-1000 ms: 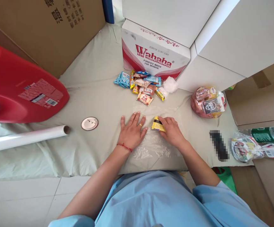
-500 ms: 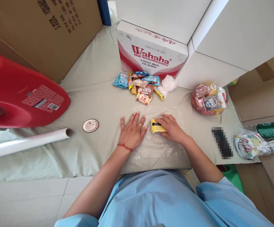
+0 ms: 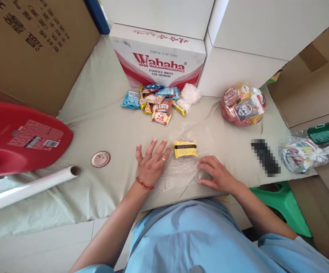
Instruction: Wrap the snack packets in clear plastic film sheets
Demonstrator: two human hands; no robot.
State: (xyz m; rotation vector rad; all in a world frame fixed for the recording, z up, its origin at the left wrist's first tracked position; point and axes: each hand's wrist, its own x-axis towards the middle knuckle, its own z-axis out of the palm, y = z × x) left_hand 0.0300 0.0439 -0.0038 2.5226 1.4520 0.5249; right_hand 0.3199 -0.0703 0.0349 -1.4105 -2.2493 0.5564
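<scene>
The cloth-covered counter (image 3: 93, 125) is filling the middle of the frame, with the Wahaha carton (image 3: 159, 60) standing at the top centre and the red jug (image 3: 30, 136) taking up the left edge. In front of you, clear plastic film (image 3: 178, 178) is lying wrinkled at the lower centre, and a heap of wrapped snacks (image 3: 155, 99) is sitting above it, against the carton. Your left hand (image 3: 151, 163) is resting at the film's left side, its fingers spreading wide and holding nothing. Your right hand (image 3: 218, 176) is curving over the film's near right part, thumb and fingers standing apart; whether they are touching the film, you cannot tell. Smallest, the yellow packet (image 3: 185, 148) is lying flat on the film, between your hands and just above your right fingers, held by neither. You seem to be setting the packet on the film and arranging the sheet around it; the next move is probably calling for a light pinch on the near edge, keeping the packet still.
</scene>
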